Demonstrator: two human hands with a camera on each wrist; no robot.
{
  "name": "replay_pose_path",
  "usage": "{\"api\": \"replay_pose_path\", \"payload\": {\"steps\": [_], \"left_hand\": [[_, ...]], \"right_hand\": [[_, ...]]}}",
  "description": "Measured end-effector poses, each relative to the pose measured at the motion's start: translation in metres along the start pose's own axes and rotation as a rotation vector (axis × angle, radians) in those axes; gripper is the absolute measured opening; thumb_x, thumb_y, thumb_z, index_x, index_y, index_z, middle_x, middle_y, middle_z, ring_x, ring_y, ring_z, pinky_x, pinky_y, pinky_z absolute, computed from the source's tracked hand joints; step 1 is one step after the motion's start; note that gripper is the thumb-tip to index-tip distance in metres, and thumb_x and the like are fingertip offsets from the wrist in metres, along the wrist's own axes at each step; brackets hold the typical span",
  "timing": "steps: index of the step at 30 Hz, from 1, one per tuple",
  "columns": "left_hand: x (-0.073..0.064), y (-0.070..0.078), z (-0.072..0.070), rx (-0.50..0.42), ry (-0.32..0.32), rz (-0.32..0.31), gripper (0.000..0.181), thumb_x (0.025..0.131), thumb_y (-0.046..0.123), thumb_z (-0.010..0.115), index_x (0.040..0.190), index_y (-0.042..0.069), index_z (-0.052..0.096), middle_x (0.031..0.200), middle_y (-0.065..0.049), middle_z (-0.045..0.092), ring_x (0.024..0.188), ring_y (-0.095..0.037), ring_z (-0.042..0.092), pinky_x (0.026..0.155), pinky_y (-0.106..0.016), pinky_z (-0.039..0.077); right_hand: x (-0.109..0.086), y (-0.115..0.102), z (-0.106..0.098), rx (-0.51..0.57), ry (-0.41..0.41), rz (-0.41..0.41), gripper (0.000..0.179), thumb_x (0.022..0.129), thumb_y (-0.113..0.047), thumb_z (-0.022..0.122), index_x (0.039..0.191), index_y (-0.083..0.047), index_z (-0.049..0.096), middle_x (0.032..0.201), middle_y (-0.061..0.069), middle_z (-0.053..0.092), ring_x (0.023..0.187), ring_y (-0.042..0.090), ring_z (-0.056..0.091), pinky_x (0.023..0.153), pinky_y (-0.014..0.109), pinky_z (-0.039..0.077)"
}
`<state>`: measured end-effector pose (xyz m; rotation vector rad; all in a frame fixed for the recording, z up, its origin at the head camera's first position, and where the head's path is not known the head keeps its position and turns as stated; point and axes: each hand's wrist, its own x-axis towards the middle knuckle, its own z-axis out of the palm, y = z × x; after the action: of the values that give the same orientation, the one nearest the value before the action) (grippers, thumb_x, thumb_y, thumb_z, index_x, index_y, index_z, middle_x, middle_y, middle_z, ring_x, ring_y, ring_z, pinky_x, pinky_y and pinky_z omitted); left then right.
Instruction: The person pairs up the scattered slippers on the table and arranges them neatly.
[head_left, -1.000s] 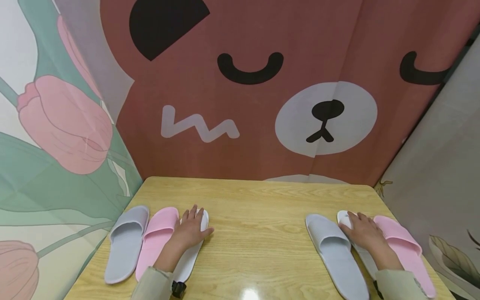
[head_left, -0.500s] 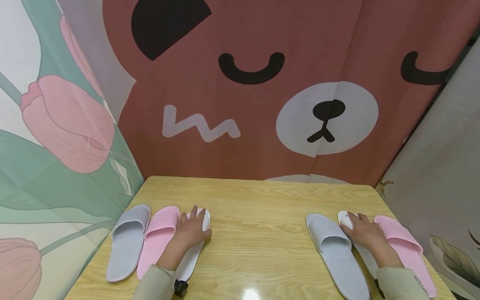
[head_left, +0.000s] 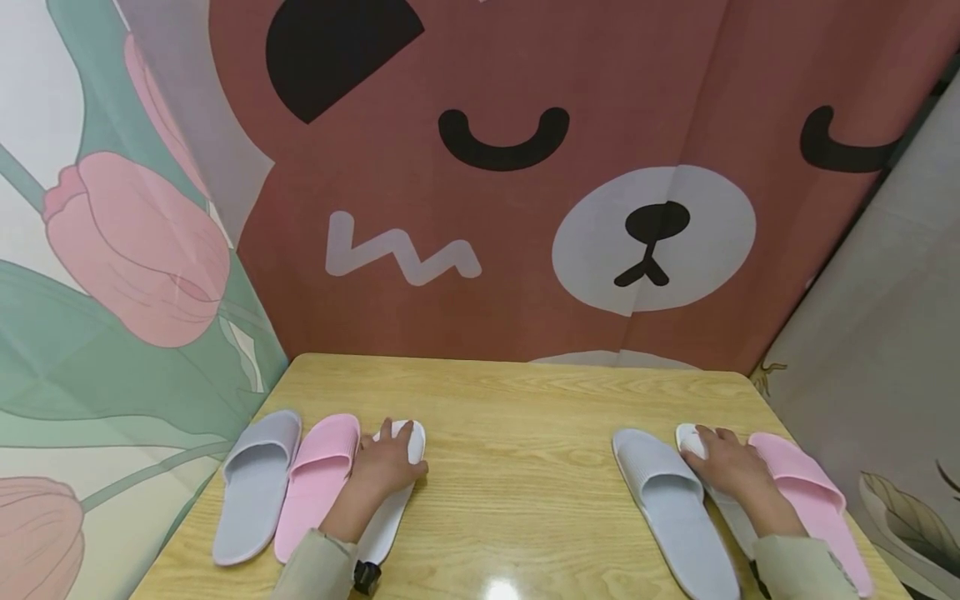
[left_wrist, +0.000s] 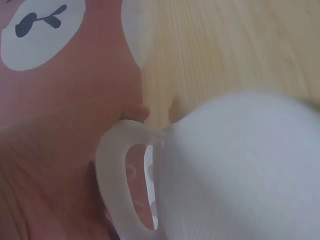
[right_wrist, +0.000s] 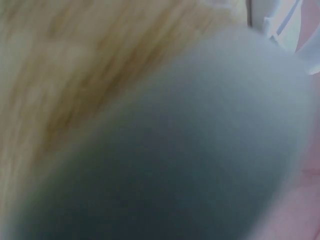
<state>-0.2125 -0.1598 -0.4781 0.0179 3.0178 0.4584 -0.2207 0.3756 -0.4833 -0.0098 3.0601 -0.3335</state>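
Note:
At the left, my left hand (head_left: 386, 467) lies over the upper of a white slipper (head_left: 385, 527), its thumb at the right edge and its fingers bent over the front part. In the left wrist view the slipper's strap (left_wrist: 111, 175) passes close against the palm (left_wrist: 47, 175). On the right side, my right hand (head_left: 726, 463) grips the upper of a second white slipper (head_left: 727, 515), thumb to the left, fingers bent over the top. That slipper's sole (right_wrist: 170, 150) fills most of the right wrist view, blurred.
Left of the left hand lie a pink slipper (head_left: 307, 508) and a grey slipper (head_left: 255, 504). The right hand's slipper sits between another grey slipper (head_left: 686, 525) and another pink slipper (head_left: 817, 521). A patterned curtain (head_left: 510, 317) hangs behind the wooden table (head_left: 517, 467).
My left hand has bent its spread fingers down over the white slipper, and the slipper has shifted slightly right, away from the pink one. The right hand has stayed nearly still.

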Motion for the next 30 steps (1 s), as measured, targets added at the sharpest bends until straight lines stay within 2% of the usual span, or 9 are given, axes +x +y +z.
{"api": "replay_pose_path", "payload": {"steps": [6,14,21,26,30], "left_hand": [[0.0,0.001,0.001,-0.003,-0.011,-0.017,0.083,0.08,0.039,0.073,0.15,0.004,0.045,0.15,-0.033,0.04,0.126,-0.06,0.043,0.092,-0.066,0.046],[0.001,0.001,0.001,0.003,0.031,0.004,0.079,0.081,0.037,0.068,0.149,0.003,0.047,0.141,-0.03,0.049,0.125,-0.055,0.045,0.092,-0.062,0.047],[0.006,0.003,-0.002,-0.03,0.053,0.004,0.079,0.081,0.04,0.067,0.147,0.002,0.048,0.142,-0.028,0.05,0.129,-0.055,0.044,0.096,-0.063,0.045],[0.01,0.007,-0.005,-0.041,0.053,0.01,0.078,0.081,0.04,0.068,0.147,0.003,0.048,0.143,-0.027,0.049,0.129,-0.054,0.045,0.094,-0.063,0.047],[0.01,0.01,-0.009,-0.035,0.05,0.03,0.077,0.083,0.04,0.069,0.146,0.002,0.048,0.143,-0.029,0.049,0.127,-0.054,0.045,0.093,-0.062,0.048]], "right_hand": [[-0.001,-0.002,0.0,0.0,0.007,-0.005,0.071,0.099,-0.041,0.056,0.141,0.014,0.042,0.135,0.048,0.039,0.121,0.065,0.041,0.097,0.074,0.035],[0.001,-0.006,-0.007,0.017,0.039,-0.011,0.069,0.099,-0.04,0.057,0.143,0.011,0.041,0.136,0.047,0.037,0.117,0.071,0.04,0.091,0.079,0.035],[0.003,-0.012,-0.019,0.03,0.027,0.003,0.071,0.099,-0.041,0.057,0.144,0.01,0.039,0.137,0.046,0.035,0.113,0.072,0.039,0.089,0.078,0.036],[0.006,-0.016,-0.026,0.036,0.057,-0.021,0.068,0.099,-0.038,0.059,0.143,0.01,0.04,0.136,0.047,0.036,0.11,0.072,0.042,0.087,0.078,0.038],[0.007,-0.02,-0.032,0.038,0.042,-0.015,0.07,0.098,-0.039,0.059,0.144,0.01,0.04,0.137,0.048,0.035,0.111,0.071,0.042,0.088,0.077,0.038]]}}
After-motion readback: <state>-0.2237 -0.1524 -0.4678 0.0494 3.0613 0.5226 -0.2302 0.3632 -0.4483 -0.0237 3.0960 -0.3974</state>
